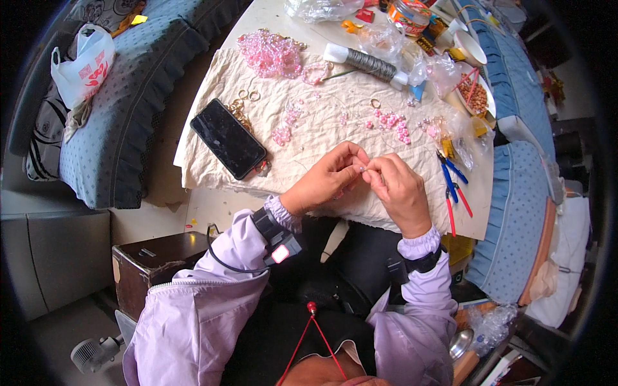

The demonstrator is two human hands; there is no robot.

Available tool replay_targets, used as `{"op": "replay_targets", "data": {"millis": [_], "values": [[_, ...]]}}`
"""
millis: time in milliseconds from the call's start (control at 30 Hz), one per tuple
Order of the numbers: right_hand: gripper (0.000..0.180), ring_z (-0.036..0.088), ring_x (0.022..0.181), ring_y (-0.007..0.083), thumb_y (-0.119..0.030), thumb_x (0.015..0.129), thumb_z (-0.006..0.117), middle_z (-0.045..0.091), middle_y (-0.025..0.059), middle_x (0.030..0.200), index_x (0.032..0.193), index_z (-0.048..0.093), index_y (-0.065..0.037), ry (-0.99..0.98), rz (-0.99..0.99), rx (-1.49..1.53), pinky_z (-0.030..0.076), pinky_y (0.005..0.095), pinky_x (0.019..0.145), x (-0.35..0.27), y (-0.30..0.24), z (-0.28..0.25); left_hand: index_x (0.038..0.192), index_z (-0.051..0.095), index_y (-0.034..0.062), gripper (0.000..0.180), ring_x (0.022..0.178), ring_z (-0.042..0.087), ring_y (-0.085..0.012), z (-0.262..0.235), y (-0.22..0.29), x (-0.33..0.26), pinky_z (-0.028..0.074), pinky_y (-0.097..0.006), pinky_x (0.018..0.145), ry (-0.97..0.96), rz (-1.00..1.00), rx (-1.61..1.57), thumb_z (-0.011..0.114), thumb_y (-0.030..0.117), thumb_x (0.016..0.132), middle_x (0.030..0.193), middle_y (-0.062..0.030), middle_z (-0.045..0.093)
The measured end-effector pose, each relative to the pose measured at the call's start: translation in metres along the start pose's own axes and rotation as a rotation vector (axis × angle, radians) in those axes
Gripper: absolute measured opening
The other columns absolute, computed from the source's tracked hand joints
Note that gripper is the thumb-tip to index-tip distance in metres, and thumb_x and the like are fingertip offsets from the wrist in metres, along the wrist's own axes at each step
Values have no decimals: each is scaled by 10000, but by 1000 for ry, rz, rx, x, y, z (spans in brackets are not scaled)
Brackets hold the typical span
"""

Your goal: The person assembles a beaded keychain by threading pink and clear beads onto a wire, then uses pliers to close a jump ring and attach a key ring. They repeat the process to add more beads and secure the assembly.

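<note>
My left hand (329, 176) and my right hand (400, 192) meet above the front of a cream cloth (309, 138). Thumb and fingers of both are pinched together, fingertips almost touching. A tiny shiny piece (362, 169) shows between them, too small to name. Just beyond lie loose pink beads (391, 120), with a small gold ring (375, 103) above them. Paler pink beads (283, 134) lie to the left, and a heap of pink bead strings (270, 54) sits farther back. Pliers with blue handles (449, 172) and pliers with red handles (461, 201) lie right of my right hand.
Left on the cloth, a black phone (228, 138) lies beside a gold chain (239, 114). A spool of grey wire (368, 64) lies at the back. Farther right are a bowl of brownish beads (475, 96), plastic bags (444, 74) and an orange-lidded jar (409, 16). Blue padded seats flank the table.
</note>
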State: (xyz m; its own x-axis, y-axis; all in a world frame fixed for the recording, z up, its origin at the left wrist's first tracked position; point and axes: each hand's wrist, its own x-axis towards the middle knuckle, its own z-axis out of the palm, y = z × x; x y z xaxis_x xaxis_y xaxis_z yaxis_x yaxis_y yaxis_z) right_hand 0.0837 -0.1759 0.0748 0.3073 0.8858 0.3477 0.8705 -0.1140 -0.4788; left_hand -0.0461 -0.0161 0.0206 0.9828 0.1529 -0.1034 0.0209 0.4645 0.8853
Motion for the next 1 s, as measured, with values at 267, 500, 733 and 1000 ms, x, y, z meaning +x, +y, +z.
{"op": "replay_targets", "data": {"millis": [267,500,733,1000], "values": [[196,697,869,329,-109,948,775,645,106,1001,1080,638,-64,0,6,-27,569,444,729,-1,-1,0,1344,544,81,226,786,581,-56,-3,-5,0,463,-200,610,-22,2,-49,574,146,1130,1047,17,643],[210,708,872,317,-55,919,783,661,106,998,1093,665,-55,24,-10,-5,574,422,731,-2,-1,0,1331,552,61,234,825,639,-86,-3,-11,5,531,-239,646,-31,42,-86,596,108,1106,1066,-21,696],[273,709,944,322,-25,904,766,664,116,1035,1154,661,-58,-91,-73,87,575,431,788,3,1,-14,1320,553,69,230,795,635,-85,-3,-6,2,520,-241,623,-34,-13,-77,608,87,1098,1063,-24,699],[272,708,923,345,-42,918,765,685,137,984,1148,620,-47,-74,5,151,560,442,773,5,-1,-12,1217,587,48,194,877,614,-46,1,-14,5,500,-223,732,40,83,-36,634,4,1034,1023,9,664]]}}
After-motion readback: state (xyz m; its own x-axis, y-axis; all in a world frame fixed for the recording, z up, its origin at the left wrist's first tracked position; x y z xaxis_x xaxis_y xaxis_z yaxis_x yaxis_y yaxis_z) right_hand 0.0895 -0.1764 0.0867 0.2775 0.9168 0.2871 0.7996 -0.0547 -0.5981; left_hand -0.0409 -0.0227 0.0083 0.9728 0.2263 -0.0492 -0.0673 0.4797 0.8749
